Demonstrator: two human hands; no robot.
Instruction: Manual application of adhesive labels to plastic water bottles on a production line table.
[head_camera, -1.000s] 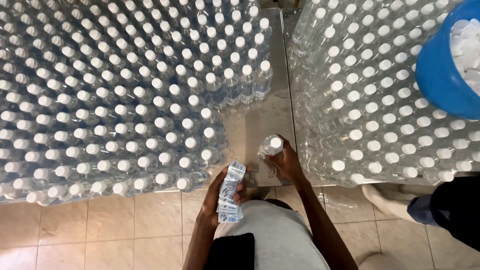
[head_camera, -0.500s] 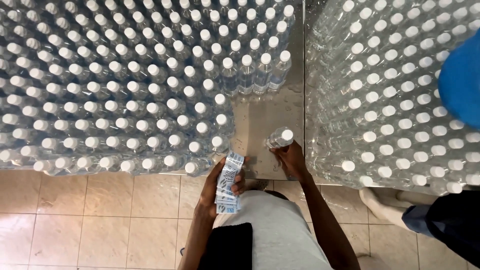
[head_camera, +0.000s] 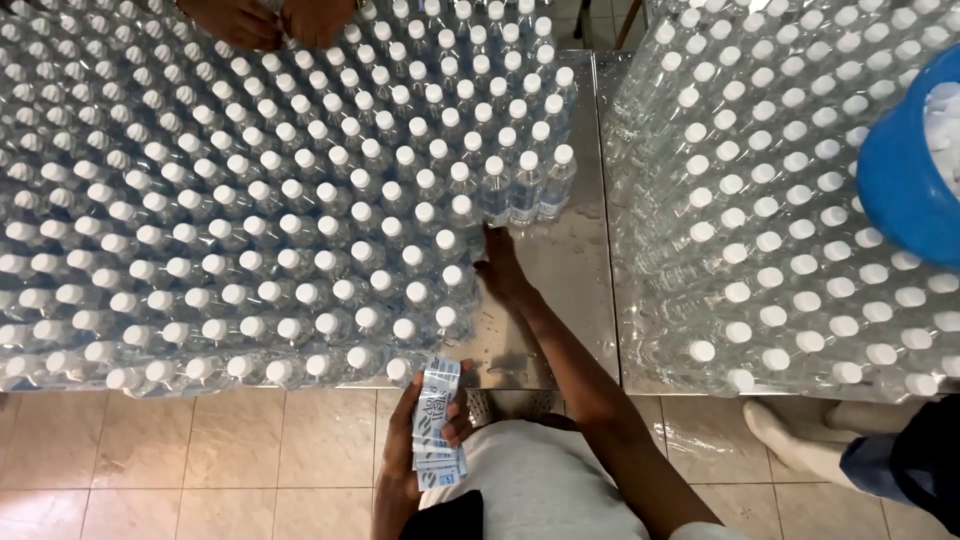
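My left hand (head_camera: 408, 440) is shut on a stack of white-and-blue paper labels (head_camera: 436, 420), held at the front edge of the steel table (head_camera: 565, 300). My right hand (head_camera: 500, 265) reaches forward over the table with its fingers stretched out. The fingertips touch the clear white-capped bottles (head_camera: 493, 195) at the near right corner of the big cluster (head_camera: 250, 220). No bottle is in that hand.
A second block of capped bottles (head_camera: 780, 200) fills the right side. A blue bucket of white caps (head_camera: 900, 170) hangs over it. Another person's hands (head_camera: 265, 18) work at the far left. Someone's dark clothing (head_camera: 915, 460) and shoe (head_camera: 790, 430) are at the lower right on the tiled floor (head_camera: 200, 460).
My right hand held a single bottle near the table's front. It has moved forward to the cluster and the bottle has left it. The labels stay in my left hand.
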